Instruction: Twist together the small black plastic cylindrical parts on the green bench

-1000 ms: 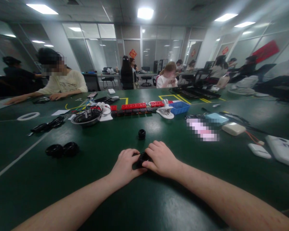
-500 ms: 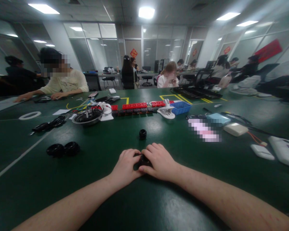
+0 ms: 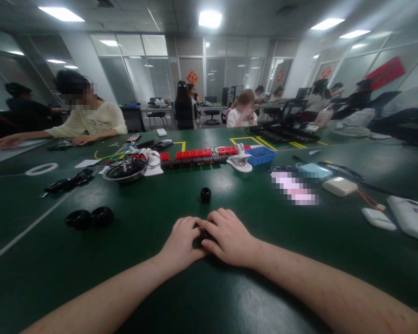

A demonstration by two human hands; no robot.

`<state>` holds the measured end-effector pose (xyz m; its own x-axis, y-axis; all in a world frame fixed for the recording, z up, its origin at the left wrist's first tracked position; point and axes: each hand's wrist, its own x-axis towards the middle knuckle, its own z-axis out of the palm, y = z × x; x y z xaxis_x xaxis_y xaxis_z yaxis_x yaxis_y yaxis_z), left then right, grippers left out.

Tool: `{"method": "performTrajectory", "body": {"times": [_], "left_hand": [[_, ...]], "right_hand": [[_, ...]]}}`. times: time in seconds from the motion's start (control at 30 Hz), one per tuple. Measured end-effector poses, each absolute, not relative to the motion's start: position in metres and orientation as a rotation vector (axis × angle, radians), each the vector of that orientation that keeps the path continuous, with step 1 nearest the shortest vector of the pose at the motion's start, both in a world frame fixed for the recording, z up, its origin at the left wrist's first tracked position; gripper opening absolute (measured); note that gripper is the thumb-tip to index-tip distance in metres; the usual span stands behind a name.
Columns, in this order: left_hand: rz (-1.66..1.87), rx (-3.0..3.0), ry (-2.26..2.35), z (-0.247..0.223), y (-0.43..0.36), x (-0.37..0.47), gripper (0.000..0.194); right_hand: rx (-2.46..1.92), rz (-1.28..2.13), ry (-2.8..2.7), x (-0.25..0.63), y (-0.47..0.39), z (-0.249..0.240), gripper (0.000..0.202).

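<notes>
Both of my hands meet at the middle of the green table (image 3: 142, 287), around a glossy black round piece (image 3: 206, 235). My left hand (image 3: 183, 241) grips its left side, thumb near me and fingers on the far side. My right hand (image 3: 230, 237) is closed over its right side. Fingers cover most of the piece, so its exact kind is hidden. Just beyond my hands stands a small black ring-like piece (image 3: 205, 195). Two larger black rounded pieces with hollow middles (image 3: 102, 216) lie side by side to the left.
Farther back are a metal bowl (image 3: 124, 170) with black cables, a red-and-black strip (image 3: 194, 154), a white clip (image 3: 241, 160) and a blue bin (image 3: 261, 156). White devices (image 3: 340, 186) lie at right. A person in a pale top (image 3: 99, 120) sits across the table.
My right hand's fingers have shifted slightly left over the black piece, which is now more covered. The person at far left has stretched an arm farther left.
</notes>
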<state>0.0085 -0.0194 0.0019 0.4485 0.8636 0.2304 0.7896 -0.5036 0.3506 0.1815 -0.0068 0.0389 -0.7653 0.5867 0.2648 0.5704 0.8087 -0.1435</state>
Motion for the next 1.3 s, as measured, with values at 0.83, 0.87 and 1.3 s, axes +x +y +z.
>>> {"method": "performTrajectory", "body": {"times": [0.83,0.87,1.3], "left_hand": [[0.646,2.473,1.378,0.0055,-0.0218,0.0092,0.034],[0.638,2.467,1.376,0.0061,-0.0218,0.009,0.034],[0.62,2.469,1.388,0.0055,-0.0202,0.008,0.023]], "right_hand": [[-0.88,0.141,-2.68,0.1846,-0.014,0.0405,0.029],[-0.876,0.155,-2.674,0.1848,-0.0136,0.0404,0.032],[-0.881,0.183,-2.618,0.1861,-0.012,0.0378,0.028]]}}
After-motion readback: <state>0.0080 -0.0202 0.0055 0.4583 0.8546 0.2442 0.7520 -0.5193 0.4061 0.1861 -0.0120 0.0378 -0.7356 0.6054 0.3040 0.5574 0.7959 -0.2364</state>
